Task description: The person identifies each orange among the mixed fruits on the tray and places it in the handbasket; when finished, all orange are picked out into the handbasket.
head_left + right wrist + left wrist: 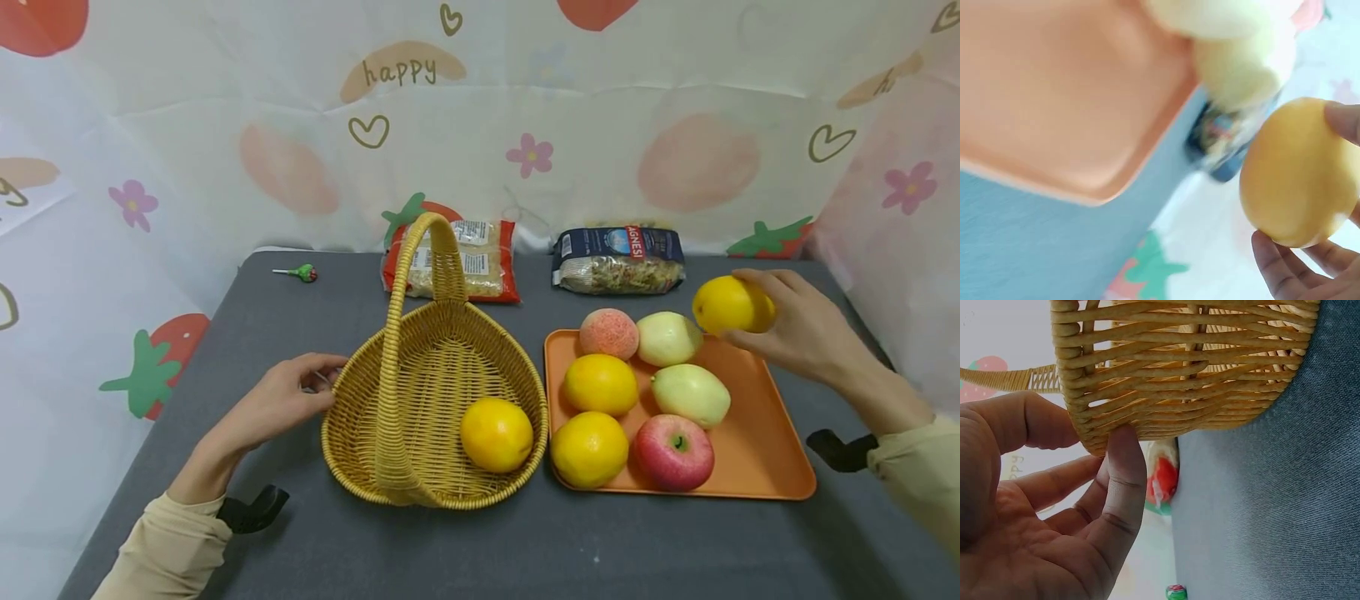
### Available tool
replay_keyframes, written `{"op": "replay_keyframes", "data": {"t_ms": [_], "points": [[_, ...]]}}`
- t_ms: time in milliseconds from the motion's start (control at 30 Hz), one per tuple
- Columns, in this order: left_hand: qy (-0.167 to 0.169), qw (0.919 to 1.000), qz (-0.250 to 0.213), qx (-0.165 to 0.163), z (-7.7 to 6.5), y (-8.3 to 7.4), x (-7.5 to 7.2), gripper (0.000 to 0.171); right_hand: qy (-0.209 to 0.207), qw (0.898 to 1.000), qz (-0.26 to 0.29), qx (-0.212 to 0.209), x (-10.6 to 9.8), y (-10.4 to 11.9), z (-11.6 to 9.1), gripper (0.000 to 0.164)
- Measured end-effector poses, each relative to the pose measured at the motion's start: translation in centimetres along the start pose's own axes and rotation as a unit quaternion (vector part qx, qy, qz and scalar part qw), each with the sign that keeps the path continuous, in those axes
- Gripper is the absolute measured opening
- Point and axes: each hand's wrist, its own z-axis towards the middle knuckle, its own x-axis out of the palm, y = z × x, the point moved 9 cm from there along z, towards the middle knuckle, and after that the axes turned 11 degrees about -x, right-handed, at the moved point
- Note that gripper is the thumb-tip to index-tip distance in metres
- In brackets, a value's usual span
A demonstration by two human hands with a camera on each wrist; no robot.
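My right hand holds a yellow lemon above the far right part of the orange tray. In the right wrist view the lemon sits between thumb and fingertips. My left hand pinches the left rim of the yellow wicker basket; the left wrist view shows its fingertips against the weave. One yellow-orange fruit lies in the basket. On the tray are a peach, two pale green fruits, two yellow fruits and a red apple.
Behind the basket lies a red-edged clear food packet. A dark blue pasta packet is behind the tray. A green lollipop lies at the back left of the grey table. The basket's tall handle arches upward.
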Motion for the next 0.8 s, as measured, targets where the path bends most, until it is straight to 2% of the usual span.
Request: {"op": "replay_keyframes", "data": {"t_ms": [100, 333, 533, 800], "points": [[0.001, 1.0000, 0.000, 0.001, 0.0, 0.0, 0.0, 0.045, -0.013, 1.000, 0.000, -0.026, -0.4, 2.5, 1.4, 0.078], [0.003, 1.0000, -0.003, 0.000, 0.1, 0.1, 0.0, 0.046, -0.028, 0.991, -0.003, -0.128, -0.3, 9.6, 5.0, 0.074], [0.003, 1.0000, -0.002, -0.001, 0.1, 0.1, 0.0, 0.046, -0.008, 0.982, 0.008, -0.187, 0.8, 14.6, 6.9, 0.072], [0.005, 1.0000, -0.006, 0.002, 0.0, 0.1, 0.0, 0.045, 0.021, 0.970, 0.024, -0.242, 2.6, 19.6, 8.0, 0.071]]}}
